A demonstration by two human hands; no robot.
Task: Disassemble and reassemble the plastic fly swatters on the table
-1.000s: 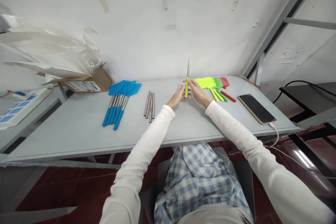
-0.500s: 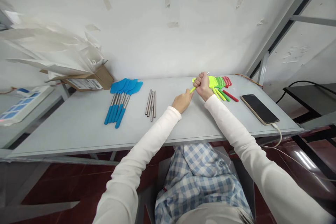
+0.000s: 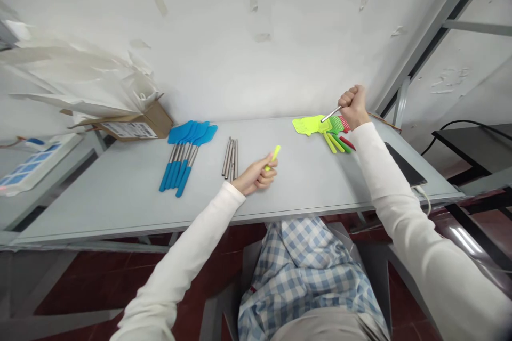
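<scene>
My left hand (image 3: 260, 175) is closed around a neon-yellow handle (image 3: 277, 152), whose upper end sticks out above the fist. Raised at the right, my right hand (image 3: 355, 105) grips a thin metal tube (image 3: 331, 114) that slants down to the left. Below the tube's free end lie yellow fly swatter heads (image 3: 307, 126), with a green head (image 3: 339, 124) and a red one beside them. Yellow handles (image 3: 331, 143) and a red handle (image 3: 347, 141) spread out in front of these heads. Several loose metal tubes (image 3: 229, 159) rest left of my left hand.
Several blue fly swatters (image 3: 186, 152) with metal shafts lie on the grey table (image 3: 120, 192). A cardboard box (image 3: 158, 120) with white bags (image 3: 92, 80) stands at the left. Partly behind my right sleeve is a phone (image 3: 404, 165) with a white cable. The wall rises behind the table.
My hands have moved apart: the left came down and left with the yellow handle, the right went up and right with the metal tube. The tube and handle are now separate.
</scene>
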